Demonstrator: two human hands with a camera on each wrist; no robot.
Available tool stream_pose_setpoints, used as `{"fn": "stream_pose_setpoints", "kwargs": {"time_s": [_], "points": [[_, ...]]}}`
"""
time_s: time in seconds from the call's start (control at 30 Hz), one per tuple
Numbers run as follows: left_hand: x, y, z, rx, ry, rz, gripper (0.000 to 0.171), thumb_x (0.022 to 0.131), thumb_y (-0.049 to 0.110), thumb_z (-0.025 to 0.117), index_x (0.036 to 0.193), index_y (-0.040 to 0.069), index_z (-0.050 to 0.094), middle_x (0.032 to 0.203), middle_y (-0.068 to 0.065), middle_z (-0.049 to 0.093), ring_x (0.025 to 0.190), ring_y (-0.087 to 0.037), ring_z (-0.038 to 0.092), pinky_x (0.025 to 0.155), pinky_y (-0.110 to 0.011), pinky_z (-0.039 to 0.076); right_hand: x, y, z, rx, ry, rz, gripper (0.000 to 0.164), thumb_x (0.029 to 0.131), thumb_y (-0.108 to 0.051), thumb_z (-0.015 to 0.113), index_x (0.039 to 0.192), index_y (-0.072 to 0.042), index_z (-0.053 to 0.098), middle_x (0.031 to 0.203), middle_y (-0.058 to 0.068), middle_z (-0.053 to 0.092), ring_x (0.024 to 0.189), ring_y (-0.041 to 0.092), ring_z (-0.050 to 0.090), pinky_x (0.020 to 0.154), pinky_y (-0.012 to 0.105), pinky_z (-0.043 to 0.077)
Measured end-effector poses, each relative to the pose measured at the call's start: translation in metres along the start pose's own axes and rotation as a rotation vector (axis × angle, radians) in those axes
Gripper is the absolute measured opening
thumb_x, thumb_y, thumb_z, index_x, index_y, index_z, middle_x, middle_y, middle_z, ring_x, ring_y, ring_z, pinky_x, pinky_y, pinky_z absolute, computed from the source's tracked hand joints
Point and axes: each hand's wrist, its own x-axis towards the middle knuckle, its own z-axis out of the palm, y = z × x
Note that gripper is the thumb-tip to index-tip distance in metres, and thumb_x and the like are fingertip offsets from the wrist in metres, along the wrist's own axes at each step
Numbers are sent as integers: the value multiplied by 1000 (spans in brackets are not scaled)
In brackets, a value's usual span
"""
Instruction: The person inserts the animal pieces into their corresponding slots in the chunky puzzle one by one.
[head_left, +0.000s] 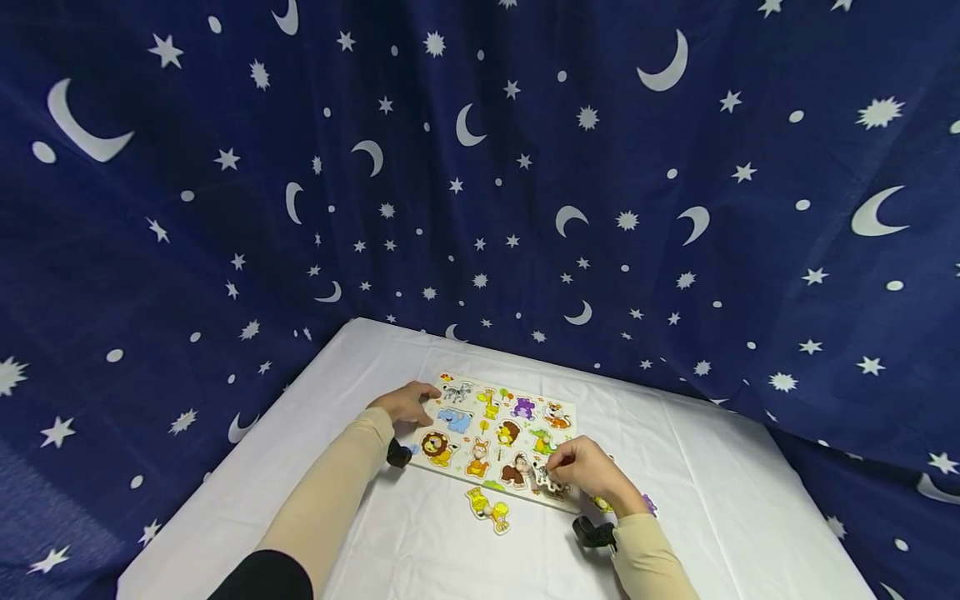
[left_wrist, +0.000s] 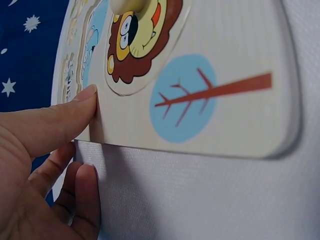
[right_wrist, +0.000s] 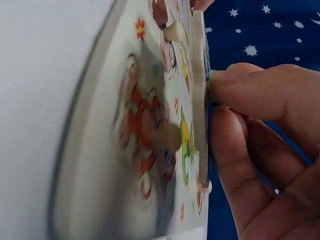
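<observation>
A wooden animal puzzle board [head_left: 468,467] lies on the table, with a knobbed lion piece [left_wrist: 145,42] set near its left edge. At that edge my left hand [head_left: 407,403] rests its thumb [left_wrist: 82,102] on the board's face, the other fingers curled by the side. Over the board's near right corner, my right hand [head_left: 588,468] pinches a zebra piece [head_left: 542,476]; the right wrist view shows this piece edge-on, its picture hidden. Below it, a blurred reddish piece [right_wrist: 145,125] with a knob sits in the board.
A loose giraffe piece [head_left: 489,510] lies in front of the board. By my right wrist are a purple piece [head_left: 650,503] and a yellow-green piece [head_left: 602,504], both partly covered. A white cloth [head_left: 720,500] covers the table; a dark blue star-patterned curtain [head_left: 525,208] hangs behind.
</observation>
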Motion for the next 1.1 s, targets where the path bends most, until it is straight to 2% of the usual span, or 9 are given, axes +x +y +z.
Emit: {"fn": "stream_pose_setpoints", "kwargs": {"time_s": [0.3,0.53,0.73,0.93,1.1], "points": [[-2,0,0,-9,-14,11,59,84,11,79,139,17,59,148,-14,51,142,-32,42,120,-49,32,29,-6,7,-48,28,23,10,79,6,69,87,5,75,95,19,74,76,10,62,64,24,55],[1,-2,1,-14,3,29,60,81,11,81,137,17,60,146,-14,52,141,-32,43,120,-51,31,57,-14,11,-96,62,19,11,77,9,69,84,3,76,82,14,74,67,11,59,58,24,51],[0,-2,1,-24,7,29,60,80,11,82,136,16,61,147,-15,52,141,-33,43,119,-51,32,76,-23,16,-130,91,39,10,78,8,70,83,1,76,82,11,74,66,11,58,58,26,49],[-2,-1,0,-34,15,35,58,80,8,81,135,15,62,146,-16,52,140,-34,44,119,-50,33,96,-32,22,-120,101,64,7,81,4,72,81,-3,75,77,7,72,66,13,60,60,27,50],[-7,2,0,-49,17,25,57,81,7,80,135,16,62,147,-16,51,141,-34,43,120,-50,32,110,-33,28,-102,100,79,8,81,4,73,81,-3,74,76,4,72,67,20,64,60,28,52]]}}
